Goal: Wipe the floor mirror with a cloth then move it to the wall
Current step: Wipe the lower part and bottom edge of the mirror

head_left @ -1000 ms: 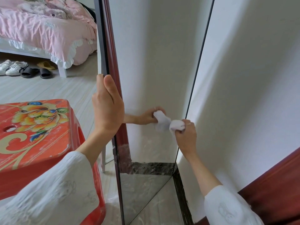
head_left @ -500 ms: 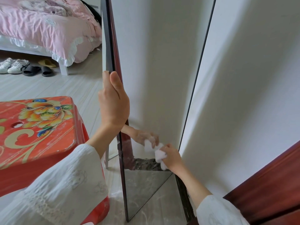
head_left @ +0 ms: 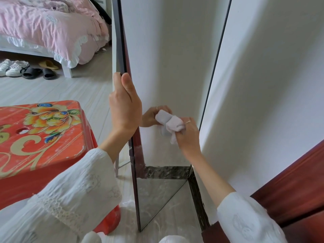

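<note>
The tall floor mirror (head_left: 168, 67) stands upright on the floor, seen at a steep angle, with a thin dark frame; its right edge lies close to the white wall (head_left: 263, 85). My left hand (head_left: 124, 109) grips the mirror's left frame edge at mid height, thumb on the front. My right hand (head_left: 188, 135) holds a bunched white cloth (head_left: 172, 126) pressed against the lower part of the glass. The glass reflects the hand, the cloth, the wall and the dark skirting.
A red plastic stool (head_left: 40, 137) with a flower print stands just left of the mirror. A bed with pink bedding (head_left: 52, 30) and shoes (head_left: 26, 69) lies at the back left. A red-brown door frame (head_left: 289, 186) is at the lower right.
My right hand with the cloth went down the glass toward the skirting's reflection, then came back up to mid-low height. My left hand kept its grip on the frame.
</note>
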Motion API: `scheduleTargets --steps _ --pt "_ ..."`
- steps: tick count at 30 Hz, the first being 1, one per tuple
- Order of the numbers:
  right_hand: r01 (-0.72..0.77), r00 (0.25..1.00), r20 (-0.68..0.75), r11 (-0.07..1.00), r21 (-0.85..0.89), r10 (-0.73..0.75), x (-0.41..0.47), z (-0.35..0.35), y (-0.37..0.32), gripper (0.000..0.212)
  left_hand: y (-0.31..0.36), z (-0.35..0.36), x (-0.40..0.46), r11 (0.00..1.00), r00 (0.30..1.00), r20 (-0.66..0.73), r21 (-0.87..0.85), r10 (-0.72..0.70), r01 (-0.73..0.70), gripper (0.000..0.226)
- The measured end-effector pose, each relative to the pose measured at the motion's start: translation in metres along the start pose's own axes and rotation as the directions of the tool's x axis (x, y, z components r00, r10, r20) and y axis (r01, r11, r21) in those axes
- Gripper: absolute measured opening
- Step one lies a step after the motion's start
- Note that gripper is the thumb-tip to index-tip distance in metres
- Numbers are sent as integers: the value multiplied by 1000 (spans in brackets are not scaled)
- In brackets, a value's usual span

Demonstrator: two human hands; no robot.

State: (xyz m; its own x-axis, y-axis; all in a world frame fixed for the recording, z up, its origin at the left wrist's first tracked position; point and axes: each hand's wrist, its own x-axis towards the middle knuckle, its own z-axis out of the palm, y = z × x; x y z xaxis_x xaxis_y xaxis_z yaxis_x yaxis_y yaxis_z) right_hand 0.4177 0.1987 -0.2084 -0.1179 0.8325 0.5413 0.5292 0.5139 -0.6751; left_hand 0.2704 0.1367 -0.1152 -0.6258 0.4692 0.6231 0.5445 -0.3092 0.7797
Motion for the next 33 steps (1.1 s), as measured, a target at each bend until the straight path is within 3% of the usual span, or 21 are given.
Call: scheduleTargets --steps 2,4,6,7,8,10,12,15,18,26,30,33 --pt "-58 992 106 998 -40 62 -17 8 4 15 -1 1 -1 1000 1000 -14 13 -9 9 29" --pt "-115 931 328 983 -146 158 -34 13 21 14 -1 1 -1 1000 1000 -17 9 -16 16 27" --pt "-8 757 594 912 -410 274 -45 16 41 22 -1 1 -1 1000 1000 -14 8 -14 14 27" --pt "71 682 655 862 -503 326 -46 17 49 24 0 0 -2 1000 1000 -10 7 -9 9 27" --pt "80 655 662 838 -540 364 -45 16 52 20 1 0 -2 1000 1000 -5 6 -3 3 27" --pt "13 702 610 850 -527 367 -37 11 52 14 2 -2 -2 1000 1000 9 7 5 -6 28" --pt "-9 813 513 886 -463 276 -19 0 44 12 1 -3 -1 1000 1000 17 3 1 -1 28" --pt "-47 978 186 965 -257 97 14 -22 20 26 2 -5 -1 1000 999 33 -12 -22 23 30" --pt "14 1000 -4 993 -114 -15 44 -32 -2 23 4 -6 -2 999 999 42 -31 -9 10 48" --pt "247 968 80 962 -117 -238 18 0 -20 24 5 -6 -2 999 999 48 -42 -4 7 59" --pt "239 927 330 958 -159 -177 -26 17 9 20 3 -4 -1 1000 999 33 -7 -12 13 40" --pt "86 811 581 971 -224 62 -56 23 30 22 -1 -4 -1 1000 999 41 11 -10 9 27"
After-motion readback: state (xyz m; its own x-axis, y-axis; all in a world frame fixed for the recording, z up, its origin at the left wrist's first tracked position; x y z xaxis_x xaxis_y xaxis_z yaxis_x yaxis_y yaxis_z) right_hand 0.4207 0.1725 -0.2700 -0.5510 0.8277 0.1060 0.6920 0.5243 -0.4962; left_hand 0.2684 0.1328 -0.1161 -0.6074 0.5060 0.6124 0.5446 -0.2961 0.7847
